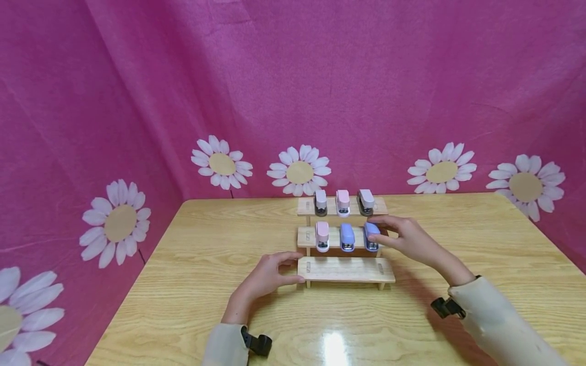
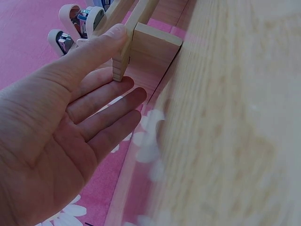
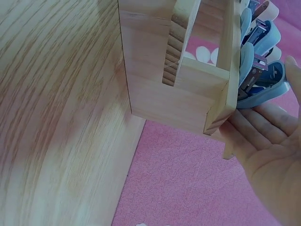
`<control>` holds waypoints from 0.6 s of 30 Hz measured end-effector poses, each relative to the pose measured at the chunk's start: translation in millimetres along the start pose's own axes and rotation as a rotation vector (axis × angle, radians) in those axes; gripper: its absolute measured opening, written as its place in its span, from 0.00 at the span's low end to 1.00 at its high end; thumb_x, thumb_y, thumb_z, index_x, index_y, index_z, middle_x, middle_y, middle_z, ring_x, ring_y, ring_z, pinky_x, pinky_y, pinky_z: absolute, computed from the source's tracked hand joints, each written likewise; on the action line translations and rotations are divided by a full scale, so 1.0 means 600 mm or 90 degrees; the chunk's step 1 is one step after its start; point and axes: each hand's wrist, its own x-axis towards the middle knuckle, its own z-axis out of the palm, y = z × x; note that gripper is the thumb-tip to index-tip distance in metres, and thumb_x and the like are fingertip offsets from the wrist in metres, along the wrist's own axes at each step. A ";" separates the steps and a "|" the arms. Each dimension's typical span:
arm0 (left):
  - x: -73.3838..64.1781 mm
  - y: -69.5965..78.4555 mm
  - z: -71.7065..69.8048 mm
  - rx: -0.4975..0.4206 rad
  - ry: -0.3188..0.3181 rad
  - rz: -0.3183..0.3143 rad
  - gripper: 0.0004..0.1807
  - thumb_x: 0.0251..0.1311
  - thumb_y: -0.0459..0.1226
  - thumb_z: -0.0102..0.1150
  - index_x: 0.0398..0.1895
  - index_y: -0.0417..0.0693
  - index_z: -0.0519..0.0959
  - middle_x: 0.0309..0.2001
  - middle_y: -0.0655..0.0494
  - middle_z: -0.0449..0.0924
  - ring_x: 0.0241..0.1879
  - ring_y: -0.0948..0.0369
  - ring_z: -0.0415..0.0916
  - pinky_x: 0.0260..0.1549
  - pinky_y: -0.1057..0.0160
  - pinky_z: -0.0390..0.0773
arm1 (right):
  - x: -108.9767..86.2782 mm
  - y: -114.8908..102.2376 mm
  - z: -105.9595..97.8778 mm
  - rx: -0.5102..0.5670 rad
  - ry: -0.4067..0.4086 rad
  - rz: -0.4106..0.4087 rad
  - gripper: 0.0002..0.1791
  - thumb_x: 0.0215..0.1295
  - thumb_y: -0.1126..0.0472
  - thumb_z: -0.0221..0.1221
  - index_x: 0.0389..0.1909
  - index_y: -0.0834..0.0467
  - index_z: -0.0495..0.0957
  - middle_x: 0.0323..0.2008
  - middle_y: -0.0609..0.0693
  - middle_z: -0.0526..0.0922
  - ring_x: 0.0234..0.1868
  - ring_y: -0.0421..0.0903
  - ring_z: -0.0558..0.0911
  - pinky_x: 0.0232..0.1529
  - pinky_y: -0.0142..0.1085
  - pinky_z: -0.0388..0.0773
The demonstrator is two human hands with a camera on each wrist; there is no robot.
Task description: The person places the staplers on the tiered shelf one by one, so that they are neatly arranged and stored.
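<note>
A three-step wooden stand point(image 1: 343, 269) holds small staplers on its upper two steps. My left hand point(image 1: 263, 277) grips the left end of the lowest board, thumb at the front edge and index finger behind; the left wrist view shows the other fingers extended beneath. At the right end of the middle step, my right hand point(image 1: 403, 236) holds a blue stapler point(image 1: 372, 237) between thumb and fingers; it still sits on the board. Beside it stand another blue stapler point(image 1: 347, 237) and a pink stapler point(image 1: 322, 236). In the right wrist view, the held stapler point(image 3: 270, 89) lies against the fingers.
On the top step stand a pink stapler point(image 1: 343, 202) and two pale-topped, dark-based staplers, one at the left point(image 1: 320, 202) and one at the right point(image 1: 365, 202). The wooden table point(image 1: 206, 244) meets a magenta cloth point(image 1: 348, 101) with daisies at the back and left.
</note>
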 end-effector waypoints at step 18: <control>-0.003 0.017 -0.004 0.091 -0.011 0.006 0.30 0.56 0.47 0.69 0.62 0.49 0.76 0.61 0.51 0.79 0.61 0.53 0.76 0.63 0.52 0.77 | -0.018 -0.003 -0.003 -0.037 0.039 -0.022 0.18 0.68 0.55 0.61 0.56 0.56 0.79 0.52 0.53 0.85 0.50 0.50 0.83 0.49 0.46 0.83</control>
